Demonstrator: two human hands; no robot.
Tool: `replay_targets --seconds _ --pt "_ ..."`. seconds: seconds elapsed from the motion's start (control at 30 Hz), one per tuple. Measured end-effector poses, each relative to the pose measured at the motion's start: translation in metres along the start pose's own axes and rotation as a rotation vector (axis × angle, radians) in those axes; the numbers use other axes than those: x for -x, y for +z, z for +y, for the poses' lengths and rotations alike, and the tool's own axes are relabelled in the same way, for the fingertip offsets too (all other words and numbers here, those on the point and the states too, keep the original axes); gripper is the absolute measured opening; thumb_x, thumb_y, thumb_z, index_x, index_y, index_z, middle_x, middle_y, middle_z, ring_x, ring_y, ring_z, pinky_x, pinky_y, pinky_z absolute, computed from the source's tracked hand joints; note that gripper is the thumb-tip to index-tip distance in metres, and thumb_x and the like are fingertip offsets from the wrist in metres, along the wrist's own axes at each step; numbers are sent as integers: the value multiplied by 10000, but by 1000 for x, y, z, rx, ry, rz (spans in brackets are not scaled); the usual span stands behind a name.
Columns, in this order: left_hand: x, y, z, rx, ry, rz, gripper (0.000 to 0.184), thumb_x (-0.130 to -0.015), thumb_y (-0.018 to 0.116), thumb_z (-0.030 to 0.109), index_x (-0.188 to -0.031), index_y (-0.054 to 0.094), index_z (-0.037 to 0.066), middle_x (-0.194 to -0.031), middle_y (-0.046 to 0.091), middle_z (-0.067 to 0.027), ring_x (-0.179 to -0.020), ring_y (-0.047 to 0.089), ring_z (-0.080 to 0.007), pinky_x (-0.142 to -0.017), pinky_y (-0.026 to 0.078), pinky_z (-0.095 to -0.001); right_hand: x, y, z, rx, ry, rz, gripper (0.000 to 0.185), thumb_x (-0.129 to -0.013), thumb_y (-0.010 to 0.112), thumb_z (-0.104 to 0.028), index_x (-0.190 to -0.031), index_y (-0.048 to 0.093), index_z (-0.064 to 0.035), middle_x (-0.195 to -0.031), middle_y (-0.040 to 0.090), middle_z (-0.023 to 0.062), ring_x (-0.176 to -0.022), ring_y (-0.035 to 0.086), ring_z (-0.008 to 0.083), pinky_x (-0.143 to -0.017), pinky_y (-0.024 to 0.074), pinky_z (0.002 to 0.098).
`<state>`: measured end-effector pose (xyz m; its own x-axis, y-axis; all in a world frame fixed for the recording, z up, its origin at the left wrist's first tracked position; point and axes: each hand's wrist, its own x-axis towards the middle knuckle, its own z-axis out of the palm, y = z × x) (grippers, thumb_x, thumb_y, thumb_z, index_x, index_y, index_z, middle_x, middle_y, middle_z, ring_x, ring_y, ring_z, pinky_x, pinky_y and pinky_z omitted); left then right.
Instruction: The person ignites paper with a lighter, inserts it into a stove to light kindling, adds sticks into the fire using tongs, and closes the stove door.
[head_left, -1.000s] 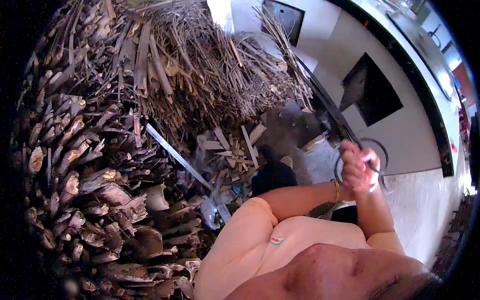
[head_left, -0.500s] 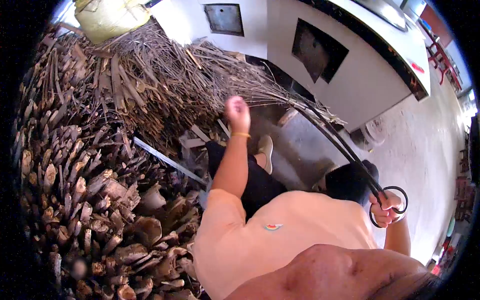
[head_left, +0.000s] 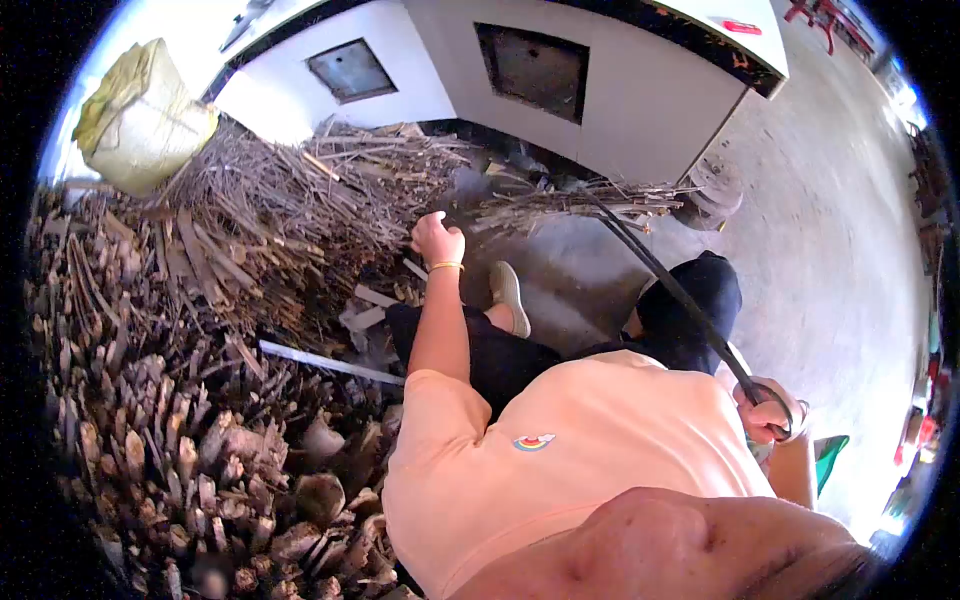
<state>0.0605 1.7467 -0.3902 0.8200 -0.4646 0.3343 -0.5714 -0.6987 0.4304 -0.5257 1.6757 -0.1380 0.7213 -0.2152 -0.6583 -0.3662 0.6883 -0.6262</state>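
Here, long black tongs (head_left: 675,290) are held in the right hand (head_left: 768,408). The fingers are wrapped around the handle, close to the right side of the body. The tongs are slanted forward and to the left, and their far end is seen at a bunch of thin sticks (head_left: 640,202). Whether the sticks are pinched by the tips cannot be told. The bunch is seen low down, in front of the white counter (head_left: 640,130), and a round thing (head_left: 712,195) is seen just beside its right end.

The left hand (head_left: 438,240) is held out in front, near the edge of the big twig pile (head_left: 285,205). Its fingers look bent, but it cannot be told how tightly they are closed or if anything is held in them. A yellow band (head_left: 445,265) is worn on that wrist.

Two dark panels (head_left: 532,72) are set in the counter's front, and a small red thing (head_left: 742,27) is seen on its top. A big pale yellow sack (head_left: 145,130) is seen at the far left, by the twigs. Nearer, the left side is filled by chunky firewood (head_left: 220,450), and a long white strip (head_left: 330,362) is laid across there. Some flat wood bits (head_left: 372,298) are seen just past the strip. A light shoe (head_left: 510,297) is seen on the floor (head_left: 820,230). A peach shirt (head_left: 600,430) is worn, with a small rainbow (head_left: 535,441) on it.
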Motion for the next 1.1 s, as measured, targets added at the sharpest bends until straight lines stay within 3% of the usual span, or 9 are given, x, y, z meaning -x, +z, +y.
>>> replay_targets --seconds 0.17,0.23,0.4,0.53,0.77,0.9,0.97,1.07,1.1 --pt "-45 10 82 72 314 99 269 -707 653 240 -954 631 137 -931 605 -97 -914 562 -325 -781 417 -497 -7 -6 14 329 10 270 205 -705 616 -96 -836 470 -33 -537 438 10 -371 375 88 -339 265 248" --pt "-65 25 127 92 383 73 261 -725 662 264 -954 630 143 -935 610 -84 -930 560 -317 -803 406 -497 -7 -11 18 194 3 229 211 -707 643 -118 -832 493 -38 -564 460 4 -423 407 87 -364 266 244" --pt "-105 68 222 -124 385 -10 357 -786 612 431 -1011 659 158 -1008 640 -98 -974 581 -322 -851 390 -507 -3 -27 26 190 51 303 176 -735 619 -126 -861 556 -21 -601 489 -24 -458 412 62 -391 284 234" --pt "-123 89 247 -235 314 -274 332 -811 570 453 -990 678 194 -1000 664 -93 -975 598 -314 -850 383 -502 -4 -37 23 327 52 326 181 -721 626 -112 -862 577 -8 -657 523 -16 -552 457 68 -470 362 237" --pt "-134 71 162 -65 585 -68 212 -794 603 388 -847 718 218 -939 653 -1 -950 578 -256 -862 383 -479 -21 -27 -35 494 105 268 241 -675 655 -114 -862 573 13 -733 562 20 -674 482 117 -603 416 278" --pt "-120 16 90 -182 283 -1 304 -829 591 363 -1038 664 156 -1041 632 -79 -1023 561 -282 -868 420 -476 -48 -53 -45 792 -32 122 231 -694 661 -162 -841 552 -21 -690 513 -5 -650 469 127 -559 390 295" --pt "-104 1 51 -304 74 -219 431 -895 497 433 -1180 585 122 -1159 577 -103 -1109 519 -295 -894 410 -502 -62 -50 -60 779 -144 42 210 -711 657 -161 -829 542 -30 -649 481 -20 -589 447 108 -503 363 281" --pt "-82 0 -8 -289 -27 -276 466 -935 392 461 -1174 593 115 -1166 578 -112 -1111 516 -301 -917 407 -475 -74 -18 -97 603 -62 -1 143 -737 631 -111 -790 512 -52 -583 438 -50 -480 381 41 -406 277 232" --pt "-79 -7 -18 -165 -183 -482 509 -949 330 477 -1174 594 104 -1193 569 -117 -1122 509 -303 -943 394 -461 -79 -14 -103 616 -57 -6 143 -737 631 -111 -790 512 -52 -583 438 -50 -480 381 41 -406 277 232"
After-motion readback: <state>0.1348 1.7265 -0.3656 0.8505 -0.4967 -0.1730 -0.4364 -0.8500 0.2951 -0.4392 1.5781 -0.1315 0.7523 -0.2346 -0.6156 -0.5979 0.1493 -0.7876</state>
